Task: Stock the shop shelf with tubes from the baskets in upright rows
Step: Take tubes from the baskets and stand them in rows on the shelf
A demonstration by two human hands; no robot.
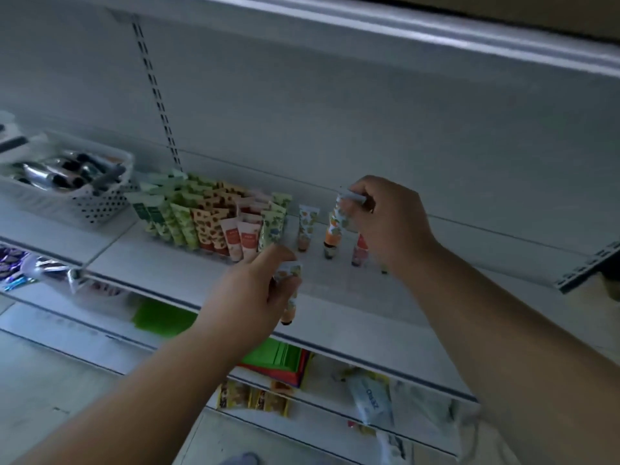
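White perforated plastic forms the basket [90, 203] at nine o'clock on the shop shelf [352, 303]; inside it, silvery and dark-capped tubes [63, 174] lie loose in a heap. Just to the basket's three o'clock, patterned tubes stand upright in tight rows [208, 216], green-printed ones at the nine o'clock side, orange-spotted ones in the middle, pink ones toward the front. At the rows' three o'clock, apart from them, single upright tubes stand cap-down, one fruit-printed tube [307, 226] nearest.

The left hand [248, 290] grips a fruit-patterned tube [291, 297] over the shelf's front part, cap pointing to six o'clock. The right hand [385, 226] pinches the crimped end of a floral tube [344, 209], and more tubes [359, 251] show beneath its palm. On a lower shelf lie green packets [285, 357].
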